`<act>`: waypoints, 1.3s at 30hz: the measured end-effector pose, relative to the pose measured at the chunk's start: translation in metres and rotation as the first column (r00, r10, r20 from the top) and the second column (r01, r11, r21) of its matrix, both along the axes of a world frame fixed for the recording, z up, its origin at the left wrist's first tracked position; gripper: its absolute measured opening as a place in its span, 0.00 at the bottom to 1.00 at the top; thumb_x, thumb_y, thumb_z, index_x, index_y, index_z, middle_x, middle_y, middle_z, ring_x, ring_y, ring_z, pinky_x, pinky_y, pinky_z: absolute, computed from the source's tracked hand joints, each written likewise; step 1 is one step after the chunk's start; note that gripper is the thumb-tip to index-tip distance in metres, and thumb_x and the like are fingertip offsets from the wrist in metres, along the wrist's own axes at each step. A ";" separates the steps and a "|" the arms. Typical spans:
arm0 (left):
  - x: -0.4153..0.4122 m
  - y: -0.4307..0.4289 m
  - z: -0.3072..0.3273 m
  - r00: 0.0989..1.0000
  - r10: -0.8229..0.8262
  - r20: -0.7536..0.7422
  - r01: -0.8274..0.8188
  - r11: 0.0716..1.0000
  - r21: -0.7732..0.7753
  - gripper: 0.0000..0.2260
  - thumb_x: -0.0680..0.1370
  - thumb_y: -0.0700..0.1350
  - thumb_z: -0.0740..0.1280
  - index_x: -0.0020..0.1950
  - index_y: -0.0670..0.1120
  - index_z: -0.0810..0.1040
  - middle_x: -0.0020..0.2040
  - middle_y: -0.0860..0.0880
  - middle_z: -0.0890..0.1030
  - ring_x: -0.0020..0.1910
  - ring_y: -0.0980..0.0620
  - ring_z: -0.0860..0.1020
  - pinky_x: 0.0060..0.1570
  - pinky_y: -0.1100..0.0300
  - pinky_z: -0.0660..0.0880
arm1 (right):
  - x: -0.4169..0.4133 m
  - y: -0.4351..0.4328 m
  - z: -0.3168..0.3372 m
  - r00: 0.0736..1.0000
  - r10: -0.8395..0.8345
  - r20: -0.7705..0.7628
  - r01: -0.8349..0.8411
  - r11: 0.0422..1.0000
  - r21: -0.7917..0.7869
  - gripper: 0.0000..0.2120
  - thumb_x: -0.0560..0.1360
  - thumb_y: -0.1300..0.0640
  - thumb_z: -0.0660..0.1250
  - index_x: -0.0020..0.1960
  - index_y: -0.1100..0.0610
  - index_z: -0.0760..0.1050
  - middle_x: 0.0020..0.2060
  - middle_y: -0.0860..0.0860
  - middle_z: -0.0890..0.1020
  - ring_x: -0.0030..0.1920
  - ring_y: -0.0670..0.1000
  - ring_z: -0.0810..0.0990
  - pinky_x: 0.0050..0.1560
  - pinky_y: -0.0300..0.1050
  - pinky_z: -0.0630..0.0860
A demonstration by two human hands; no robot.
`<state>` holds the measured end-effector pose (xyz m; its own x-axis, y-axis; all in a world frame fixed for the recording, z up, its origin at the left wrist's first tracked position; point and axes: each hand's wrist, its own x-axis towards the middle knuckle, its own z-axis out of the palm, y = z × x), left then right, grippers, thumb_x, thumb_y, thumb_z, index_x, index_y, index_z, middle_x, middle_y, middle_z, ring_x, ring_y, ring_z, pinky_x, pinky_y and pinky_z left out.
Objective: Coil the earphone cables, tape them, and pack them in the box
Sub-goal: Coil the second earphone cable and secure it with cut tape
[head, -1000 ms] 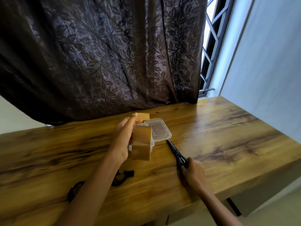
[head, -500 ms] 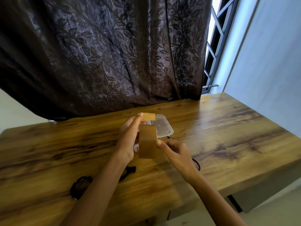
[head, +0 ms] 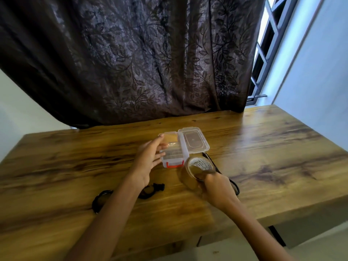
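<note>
A clear plastic box (head: 172, 156) with a red latch stands mid-table, its lid (head: 194, 141) folded open to the right. My left hand (head: 147, 160) is at the box's left side and pinches a short strip of brown tape (head: 169, 140) at its fingertips, over the box. Just in front of the box, my right hand (head: 216, 189) grips the brown tape roll (head: 198, 169). Black coiled earphone cables (head: 148, 191) lie near the front left, partly hidden by my left forearm, with another loop (head: 100, 199) further left.
Black scissors (head: 234, 186) lie under and behind my right hand, blades pointing toward the box. A dark patterned curtain (head: 131, 63) hangs along the wooden table's (head: 273, 147) far edge. A window grille (head: 263, 59) and a pale wall are at the right.
My right hand left the scissors and took the tape roll from my left hand, lowering it toward the table. My left hand kept a tape strip and moved beside the box.
</note>
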<state>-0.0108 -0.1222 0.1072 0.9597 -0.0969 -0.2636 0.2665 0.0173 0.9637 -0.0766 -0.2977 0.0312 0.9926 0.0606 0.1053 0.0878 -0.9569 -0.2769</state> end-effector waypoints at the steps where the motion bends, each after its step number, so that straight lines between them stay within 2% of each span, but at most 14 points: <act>1: -0.001 0.002 -0.002 1.000 0.012 -0.013 -0.012 1.000 -0.020 0.08 0.77 0.52 0.63 0.49 0.49 0.77 0.53 0.46 0.81 0.54 0.48 0.78 0.61 0.50 0.72 | 0.001 -0.001 -0.002 1.000 0.019 -0.019 -0.019 1.000 -0.024 0.13 0.74 0.51 0.64 0.55 0.57 0.78 0.48 0.52 0.83 0.46 0.53 0.81 0.47 0.45 0.77; 4: -0.005 0.006 -0.007 0.999 0.036 -0.028 -0.038 0.997 -0.064 0.08 0.78 0.48 0.63 0.52 0.47 0.77 0.49 0.45 0.82 0.51 0.48 0.80 0.59 0.51 0.74 | 0.006 -0.001 -0.006 0.996 0.056 -0.062 -0.063 0.990 -0.128 0.10 0.75 0.54 0.63 0.51 0.59 0.78 0.47 0.52 0.83 0.45 0.53 0.81 0.44 0.41 0.75; 7: -0.007 0.010 -0.009 0.997 0.068 -0.020 -0.069 0.996 -0.049 0.10 0.78 0.46 0.63 0.56 0.44 0.77 0.49 0.44 0.83 0.50 0.49 0.82 0.56 0.53 0.76 | 0.008 -0.001 -0.007 0.992 0.089 -0.087 -0.103 0.981 -0.167 0.11 0.77 0.53 0.61 0.50 0.59 0.78 0.46 0.53 0.82 0.45 0.53 0.81 0.45 0.42 0.77; 15: -0.014 0.013 -0.012 0.991 0.134 0.022 -0.134 0.991 -0.022 0.07 0.77 0.41 0.63 0.53 0.42 0.78 0.49 0.45 0.83 0.47 0.52 0.82 0.52 0.58 0.77 | 0.010 -0.006 -0.021 0.988 0.124 -0.097 -0.142 0.968 -0.207 0.11 0.76 0.53 0.61 0.51 0.59 0.77 0.49 0.54 0.82 0.47 0.54 0.81 0.48 0.45 0.78; 19: -0.018 0.012 -0.015 0.986 0.165 0.030 -0.165 0.986 -0.019 0.08 0.77 0.41 0.64 0.53 0.42 0.79 0.48 0.46 0.83 0.48 0.52 0.81 0.52 0.58 0.77 | 0.007 -0.008 -0.023 0.991 0.125 -0.038 -0.127 0.990 -0.062 0.13 0.76 0.52 0.63 0.57 0.57 0.77 0.54 0.52 0.81 0.52 0.53 0.79 0.50 0.44 0.75; 21: -0.017 0.012 -0.015 0.986 0.161 0.033 -0.161 0.987 -0.017 0.08 0.77 0.42 0.64 0.54 0.42 0.79 0.48 0.46 0.83 0.48 0.52 0.81 0.53 0.58 0.77 | 0.005 -0.004 -0.015 0.996 0.089 -0.008 -0.086 0.980 0.179 0.14 0.74 0.52 0.67 0.58 0.55 0.77 0.55 0.50 0.80 0.54 0.50 0.78 0.54 0.43 0.75; 22: -0.016 0.012 -0.015 0.987 0.157 0.038 -0.156 0.988 -0.019 0.09 0.77 0.42 0.64 0.54 0.41 0.79 0.48 0.46 0.83 0.48 0.52 0.82 0.52 0.58 0.77 | 0.004 0.000 -0.008 0.998 0.063 0.001 -0.059 0.936 0.348 0.13 0.73 0.52 0.69 0.56 0.53 0.77 0.53 0.49 0.81 0.52 0.48 0.79 0.54 0.43 0.76; 24: -0.013 0.012 -0.013 0.987 0.148 0.059 -0.146 0.989 -0.024 0.09 0.77 0.42 0.64 0.54 0.42 0.79 0.48 0.46 0.83 0.48 0.52 0.82 0.52 0.58 0.77 | 0.006 0.012 0.011 0.999 0.023 0.022 -0.032 0.755 0.655 0.09 0.70 0.52 0.71 0.49 0.50 0.79 0.47 0.48 0.82 0.48 0.47 0.80 0.51 0.45 0.78; 27: -0.009 0.011 -0.009 0.987 0.136 0.082 -0.134 0.991 -0.029 0.08 0.77 0.43 0.64 0.52 0.43 0.80 0.47 0.47 0.84 0.48 0.51 0.82 0.52 0.57 0.77 | 0.009 0.036 0.040 1.000 0.019 0.010 -0.017 0.440 0.898 0.10 0.66 0.49 0.70 0.45 0.52 0.81 0.43 0.50 0.84 0.44 0.48 0.81 0.46 0.40 0.78; 30: -0.008 0.012 -0.004 0.991 0.094 0.092 -0.092 0.995 -0.035 0.07 0.77 0.42 0.64 0.52 0.43 0.80 0.47 0.47 0.84 0.48 0.52 0.81 0.50 0.59 0.77 | 0.017 0.057 0.054 0.999 0.004 -0.036 0.033 0.258 0.966 0.20 0.63 0.46 0.70 0.49 0.57 0.80 0.45 0.56 0.84 0.43 0.49 0.80 0.44 0.38 0.77; 33: -0.008 0.019 0.000 0.992 0.063 0.108 -0.058 0.997 -0.049 0.07 0.77 0.42 0.64 0.49 0.44 0.81 0.46 0.47 0.84 0.46 0.53 0.81 0.51 0.58 0.77 | 0.022 0.075 0.054 0.995 -0.007 -0.104 0.105 0.106 0.989 0.25 0.61 0.44 0.72 0.50 0.61 0.80 0.47 0.59 0.82 0.44 0.50 0.78 0.46 0.44 0.75; 36: -0.006 0.032 -0.001 0.993 0.051 0.108 -0.046 0.998 -0.047 0.07 0.77 0.42 0.64 0.48 0.45 0.81 0.45 0.48 0.84 0.46 0.53 0.81 0.51 0.58 0.77 | 0.027 0.090 0.052 0.989 -0.032 -0.143 0.143 -0.008 0.990 0.15 0.67 0.51 0.71 0.47 0.61 0.81 0.43 0.58 0.81 0.43 0.50 0.77 0.44 0.45 0.73; 38: -0.005 0.041 -0.003 0.996 0.042 0.082 -0.038 0.998 -0.048 0.06 0.77 0.42 0.64 0.48 0.45 0.81 0.45 0.47 0.84 0.47 0.51 0.82 0.51 0.57 0.77 | 0.029 0.097 0.051 0.984 -0.041 -0.173 0.169 -0.071 0.983 0.05 0.71 0.56 0.69 0.42 0.58 0.81 0.38 0.55 0.81 0.39 0.48 0.77 0.41 0.41 0.73; 39: -0.004 0.046 -0.004 0.998 0.036 0.061 -0.032 0.998 -0.062 0.06 0.77 0.42 0.65 0.47 0.45 0.81 0.44 0.47 0.84 0.47 0.51 0.82 0.51 0.57 0.78 | 0.031 0.101 0.050 0.980 -0.036 -0.196 0.191 -0.119 0.974 0.05 0.72 0.58 0.68 0.41 0.58 0.81 0.36 0.54 0.80 0.36 0.46 0.77 0.38 0.38 0.74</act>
